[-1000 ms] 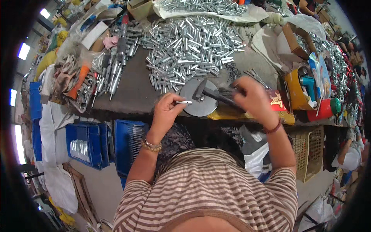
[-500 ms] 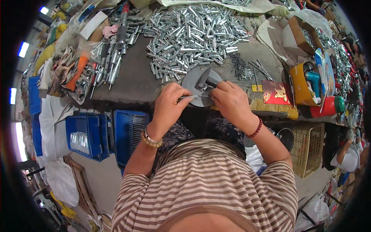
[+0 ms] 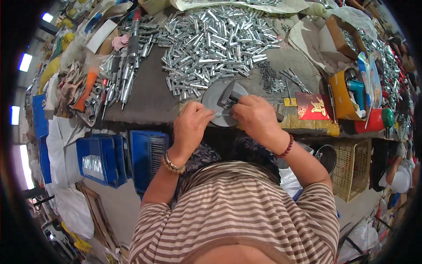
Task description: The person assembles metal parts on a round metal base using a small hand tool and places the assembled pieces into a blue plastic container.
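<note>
A small silvery metal tube [image 3: 217, 115] is pinched between the thumb and fingertips of my left hand [image 3: 192, 124], low over a round grey metal disc [image 3: 210, 97]. Facing it from the other side, my right hand [image 3: 257, 118] has its fingertips closed together near the tube's end; what they pinch is too small to make out. A hammer [image 3: 227, 95] lies on the disc, its dark handle passing beneath my right hand. Beyond the disc spreads a big heap of shiny metal tubes [image 3: 215, 48]. Small dark pins [image 3: 273, 79] lie piled right of the disc.
A red card [image 3: 311, 106], a yellow container [image 3: 343, 94] and a red-green cup [image 3: 373, 121] stand at right. Tools and metal sockets [image 3: 127, 75] crowd the left. Blue bins [image 3: 140, 185] sit below the table's front edge, and a beige basket [image 3: 349, 176] lower right.
My hands have shifted slightly, the right one a little left and nearer to me. The tube between them has tilted or dropped slightly. The whole view has shifted a little.
</note>
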{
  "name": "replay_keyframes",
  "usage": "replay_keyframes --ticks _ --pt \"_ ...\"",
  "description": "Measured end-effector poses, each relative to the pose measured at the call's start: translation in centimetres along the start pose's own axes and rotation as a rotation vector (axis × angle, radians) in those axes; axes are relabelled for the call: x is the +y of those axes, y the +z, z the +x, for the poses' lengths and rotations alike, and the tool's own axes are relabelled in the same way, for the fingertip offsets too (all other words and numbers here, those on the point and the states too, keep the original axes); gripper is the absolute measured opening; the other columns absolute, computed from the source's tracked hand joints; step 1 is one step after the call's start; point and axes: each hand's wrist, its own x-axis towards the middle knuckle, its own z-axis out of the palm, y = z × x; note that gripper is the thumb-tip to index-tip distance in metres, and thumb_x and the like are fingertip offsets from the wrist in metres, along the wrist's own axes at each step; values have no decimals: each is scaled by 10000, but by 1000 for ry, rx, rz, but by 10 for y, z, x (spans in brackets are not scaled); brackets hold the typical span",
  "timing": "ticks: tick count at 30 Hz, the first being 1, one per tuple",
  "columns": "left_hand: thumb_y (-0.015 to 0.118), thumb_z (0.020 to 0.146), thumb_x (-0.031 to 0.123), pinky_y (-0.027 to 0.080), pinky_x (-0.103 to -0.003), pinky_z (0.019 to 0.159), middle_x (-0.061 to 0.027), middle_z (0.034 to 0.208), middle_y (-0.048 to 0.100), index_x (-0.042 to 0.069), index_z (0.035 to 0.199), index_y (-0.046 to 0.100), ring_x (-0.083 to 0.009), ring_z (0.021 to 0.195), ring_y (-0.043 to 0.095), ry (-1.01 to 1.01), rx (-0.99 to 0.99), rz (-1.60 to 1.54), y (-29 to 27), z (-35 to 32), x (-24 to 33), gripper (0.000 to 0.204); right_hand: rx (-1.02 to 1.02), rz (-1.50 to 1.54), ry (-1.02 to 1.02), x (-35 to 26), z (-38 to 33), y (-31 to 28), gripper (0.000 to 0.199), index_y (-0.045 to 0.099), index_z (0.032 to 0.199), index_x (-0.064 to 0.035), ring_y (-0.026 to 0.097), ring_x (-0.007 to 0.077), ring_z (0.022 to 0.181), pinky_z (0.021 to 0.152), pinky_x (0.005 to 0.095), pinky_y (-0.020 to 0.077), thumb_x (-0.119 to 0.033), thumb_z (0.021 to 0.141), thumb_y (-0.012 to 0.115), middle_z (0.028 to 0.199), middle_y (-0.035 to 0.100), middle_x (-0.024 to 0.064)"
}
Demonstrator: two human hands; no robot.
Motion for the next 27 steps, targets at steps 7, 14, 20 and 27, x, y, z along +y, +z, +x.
replay_keyframes --ticks 7,14,20,27 --pt "844 820 58 540 -403 741 -69 931 620 92 1025 787 -279 868 645 13 61 41 11 -15 -10 215 99 63 -16 -8 -5 9 108 699 846 -115 654 278 881 775 418 520 -105 772 776 879 623 57" --pt "846 823 74 533 -416 744 -68 943 624 100 1042 785 -285 867 641 -5 86 -9 15 -14 -14 229 145 -229 335 48 -5 -34 135 675 883 -61 662 353 905 762 474 548 -101 807 780 903 631 119" --pt "809 852 16 530 -405 744 -88 967 635 92 1044 784 -290 863 642 28 155 27 13 -17 -14 207 70 -410 310 51 23 -23 165 663 861 -71 660 342 946 802 478 549 -162 813 792 932 620 114" --pt "828 841 113 540 -431 757 -63 958 644 127 984 779 -300 880 660 41 145 62 18 -23 -11 152 68 -420 306 62 14 -13 146 657 826 -70 662 341 893 779 481 550 -153 786 770 893 620 109"
